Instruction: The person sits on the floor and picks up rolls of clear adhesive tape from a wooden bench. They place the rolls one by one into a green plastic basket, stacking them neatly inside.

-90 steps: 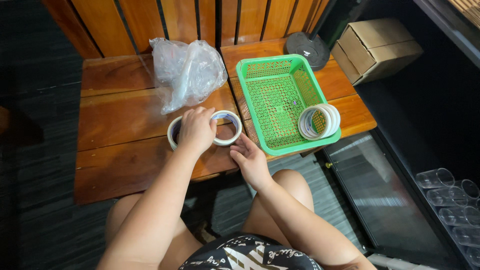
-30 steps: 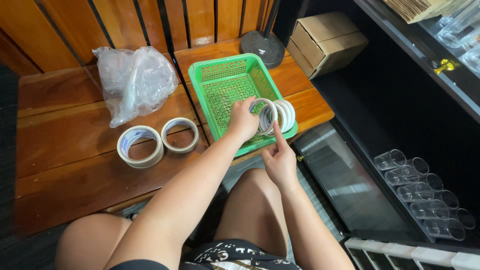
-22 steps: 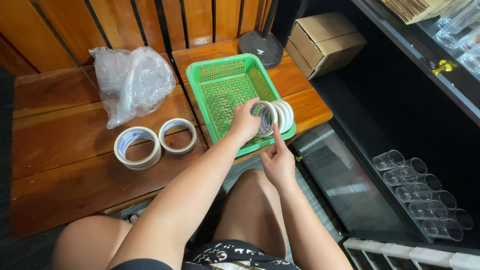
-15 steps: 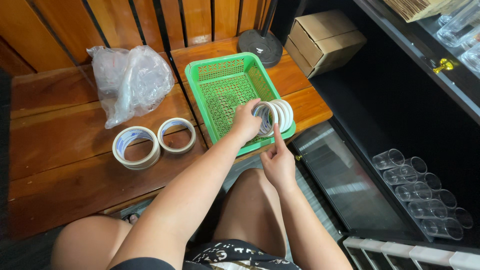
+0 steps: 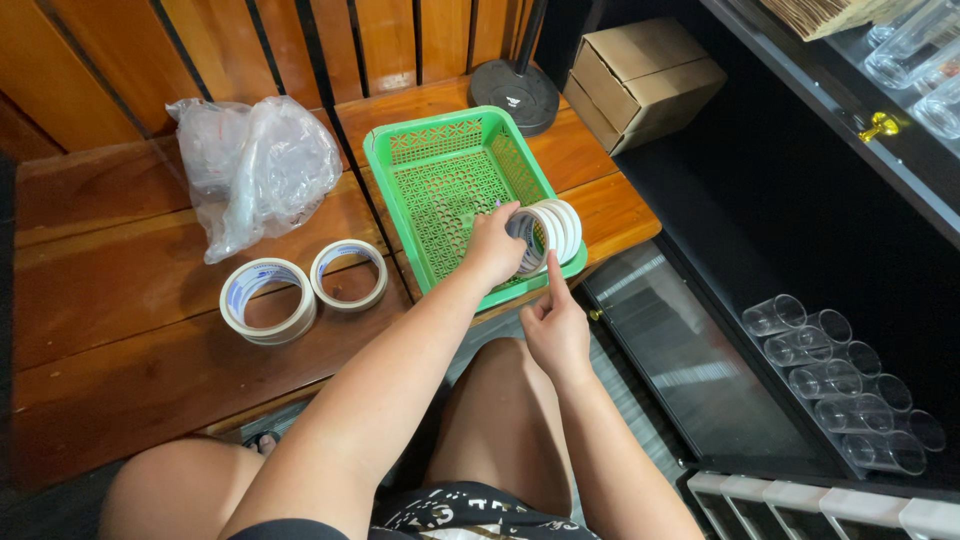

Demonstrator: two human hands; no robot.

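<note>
From my seat, my left hand (image 5: 492,245) is clamped on a row of white tape rolls (image 5: 545,232) standing on edge in the green plastic mesh basket (image 5: 440,180) at the wooden surface's (image 5: 120,300) near right corner, my right hand's (image 5: 556,325) fingers are loosely apart with the index fingertip touching the rolls, and two beige tape rolls (image 5: 300,288) near the surface's middle are not yet in.
</note>
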